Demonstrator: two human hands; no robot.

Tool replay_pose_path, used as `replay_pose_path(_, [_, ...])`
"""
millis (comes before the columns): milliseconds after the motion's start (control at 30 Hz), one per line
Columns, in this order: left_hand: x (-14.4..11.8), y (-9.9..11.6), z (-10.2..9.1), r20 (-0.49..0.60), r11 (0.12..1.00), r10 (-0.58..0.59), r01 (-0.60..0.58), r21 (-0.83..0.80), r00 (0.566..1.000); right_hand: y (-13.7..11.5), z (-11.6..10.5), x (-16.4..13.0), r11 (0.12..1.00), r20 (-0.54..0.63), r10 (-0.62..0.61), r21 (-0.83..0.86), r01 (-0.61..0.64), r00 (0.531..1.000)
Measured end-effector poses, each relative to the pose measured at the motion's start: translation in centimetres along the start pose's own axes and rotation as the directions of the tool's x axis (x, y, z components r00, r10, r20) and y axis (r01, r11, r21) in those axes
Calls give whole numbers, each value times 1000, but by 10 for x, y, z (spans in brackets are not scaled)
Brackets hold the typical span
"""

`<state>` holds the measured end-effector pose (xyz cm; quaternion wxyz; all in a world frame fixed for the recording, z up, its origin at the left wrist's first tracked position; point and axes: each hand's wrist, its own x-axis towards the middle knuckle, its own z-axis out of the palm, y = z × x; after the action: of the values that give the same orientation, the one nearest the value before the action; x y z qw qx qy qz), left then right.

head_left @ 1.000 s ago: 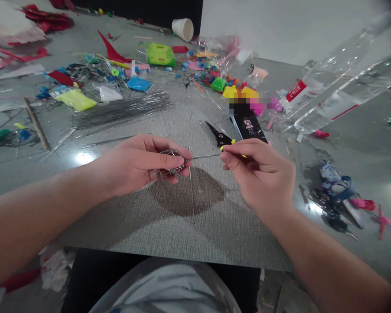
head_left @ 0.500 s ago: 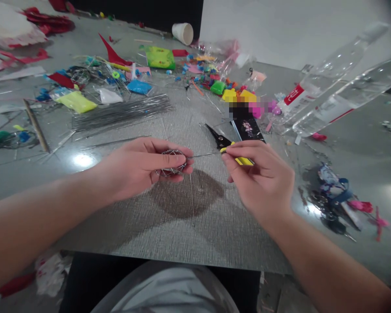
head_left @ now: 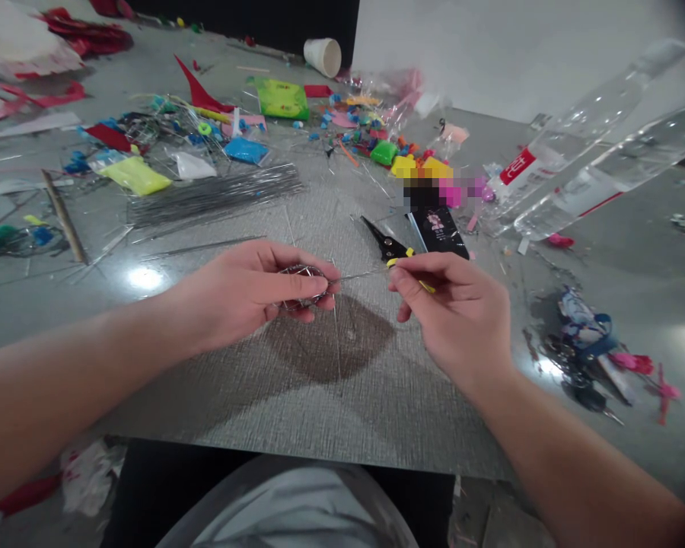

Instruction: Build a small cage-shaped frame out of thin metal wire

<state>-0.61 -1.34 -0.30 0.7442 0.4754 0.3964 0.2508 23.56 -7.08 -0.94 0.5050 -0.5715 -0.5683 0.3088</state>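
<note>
My left hand grips a small round bundle of thin metal wire between thumb and fingers, just above the grey table. A straight wire end runs from the bundle to my right hand, which pinches it at the fingertips. Black pliers with yellow handles lie on the table right behind my right hand's fingers.
A sheaf of straight grey wires lies behind my left hand. Coloured packets and scraps litter the back of the table. Two clear plastic bottles lie at the right, a paper cup at the back, a dark card near the pliers.
My right hand's fingers have shifted slightly on the wire end. The left hand keeps the wire bundle in nearly the same place.
</note>
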Motion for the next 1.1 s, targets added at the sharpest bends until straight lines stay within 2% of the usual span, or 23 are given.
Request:
replay_pose_path(200, [0,1,-1,-21,989,29,-25,146,999,-2,-2,0,999,35,-49,-20,50,998])
replay_pose_path(400, [0,3,-1,-4,985,26,-25,173,1000,-1,-2,1,996,62,-88,0,88,994])
replay_pose_path(533, [-1,3,1,-10,974,60,-56,221,998,1,-1,2,995,151,-15,102,0,988])
replay_pose_path(700, [-3,5,4,-11,924,117,-105,367,993,2,3,3,963,302,91,215,-160,949])
replay_pose_path(833, [-3,6,5,16,893,177,-167,419,984,2,5,0,965,319,83,211,-156,944])
replay_pose_path(933, [-2,3,6,4,915,159,-149,375,987,2,6,-2,970,302,50,212,-118,952])
replay_pose_path(1100, [-2,1,10,53,992,21,-28,125,998,-1,5,-9,979,266,-79,200,25,961])
